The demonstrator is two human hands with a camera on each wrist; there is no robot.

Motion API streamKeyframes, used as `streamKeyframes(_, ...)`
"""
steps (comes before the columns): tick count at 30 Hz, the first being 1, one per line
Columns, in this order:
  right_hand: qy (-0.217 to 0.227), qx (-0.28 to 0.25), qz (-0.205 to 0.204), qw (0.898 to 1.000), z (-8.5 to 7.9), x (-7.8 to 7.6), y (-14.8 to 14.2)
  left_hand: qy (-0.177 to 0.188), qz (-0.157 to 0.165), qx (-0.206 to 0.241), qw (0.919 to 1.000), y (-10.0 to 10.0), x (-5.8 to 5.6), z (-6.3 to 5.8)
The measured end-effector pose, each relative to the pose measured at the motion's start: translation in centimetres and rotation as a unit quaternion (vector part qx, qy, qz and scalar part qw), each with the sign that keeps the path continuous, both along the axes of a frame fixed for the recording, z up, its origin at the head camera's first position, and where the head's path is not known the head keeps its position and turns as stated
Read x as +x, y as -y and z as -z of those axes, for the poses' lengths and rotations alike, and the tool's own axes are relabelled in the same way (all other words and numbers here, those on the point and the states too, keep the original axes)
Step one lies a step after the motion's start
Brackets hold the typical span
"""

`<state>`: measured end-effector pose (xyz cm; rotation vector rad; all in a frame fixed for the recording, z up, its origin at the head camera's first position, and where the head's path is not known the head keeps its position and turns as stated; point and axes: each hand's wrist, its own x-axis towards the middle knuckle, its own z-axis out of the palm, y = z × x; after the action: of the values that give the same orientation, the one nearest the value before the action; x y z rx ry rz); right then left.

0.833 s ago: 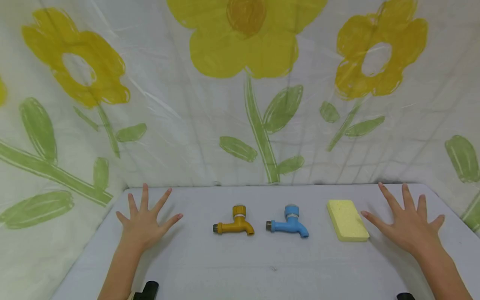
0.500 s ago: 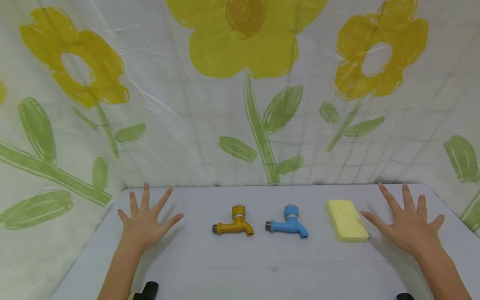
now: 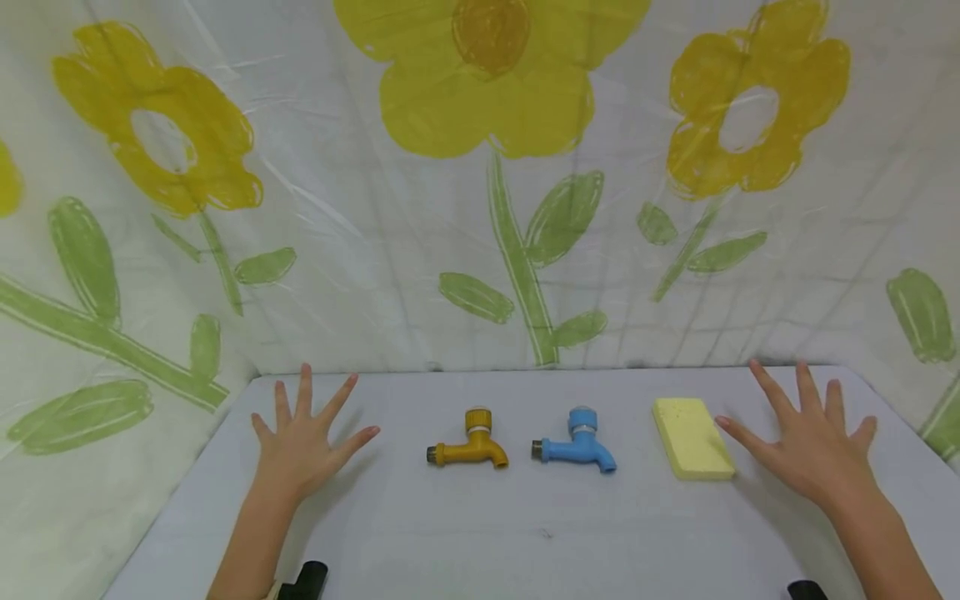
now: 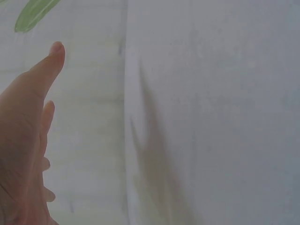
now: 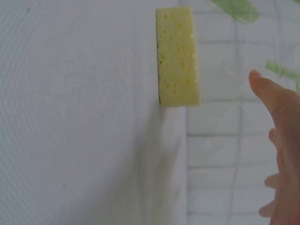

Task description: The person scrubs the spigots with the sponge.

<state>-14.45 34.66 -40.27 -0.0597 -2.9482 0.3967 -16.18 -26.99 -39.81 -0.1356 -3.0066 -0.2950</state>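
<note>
Nearest, at the bottom edge, a black device (image 3: 306,581) shows by the left wrist, nearer than the blue tap (image 3: 576,451) and to its left; a second black piece (image 3: 807,590) shows to its right.

Next come the two hands, both with fingers spread wide, holding nothing. The left hand (image 3: 300,458) is well left of the blue tap, the right hand (image 3: 821,454) well right of it. Their shadows fall apart from them on the worktop (image 3: 465,533), so both appear raised above it.

The blue tap lies on its side, knob away from the person, threaded end to the left. The yellow tap (image 3: 472,450) lies the same way, near it on the left. The sponge (image 3: 693,440) lies flat to its right, just beside the right thumb but apart from it in the right wrist view.

Beyond the blue tap stands a flowered sheet (image 3: 360,250).

The step looks like a ready pose, with no grasp begun. A next move would call for lowering a hand and closing the fingers round a chosen thing.
</note>
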Motion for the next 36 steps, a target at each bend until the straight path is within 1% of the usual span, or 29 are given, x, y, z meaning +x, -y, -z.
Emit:
streamKeyframes(7, 0.003, -0.010, -0.017, 1.000, -0.2, -0.1, 0.8, -0.010, 0.003, -0.003, 0.9999, -1.0, 0.2, -0.4)
streamKeyframes(13, -0.001, -0.004, -0.021, 1.000, -0.6, 0.2, 1.9, -0.017, 0.003, -0.010, 0.9998, -1.7, 0.1, -1.3)
streamKeyframes(17, -0.002, -0.004, -0.030, 1.000, -1.0, 0.3, 2.5, -0.017, 0.005, -0.013, 0.9998, -2.4, 0.5, -1.9)
streamKeyframes(20, -0.001, -0.006, -0.037, 0.999, -1.3, 0.4, 3.0, -0.016, 0.012, -0.011, 0.9997, -3.2, 0.8, -2.3)
streamKeyframes(24, 0.004, -0.013, -0.046, 0.999, -1.7, 0.6, 3.4, -0.020, 0.027, -0.005, 0.9994, -4.4, 0.8, -2.4)
streamKeyframes(29, 0.002, -0.018, -0.054, 0.998, -2.0, 0.6, 3.9, -0.035, 0.045, -0.001, 0.9984, -5.7, 0.5, -2.4)
streamKeyframes(36, -0.013, -0.008, -0.064, 0.998, -2.1, 0.5, 4.5, -0.054, 0.070, 0.007, 0.9961, -7.7, -0.4, -2.3)
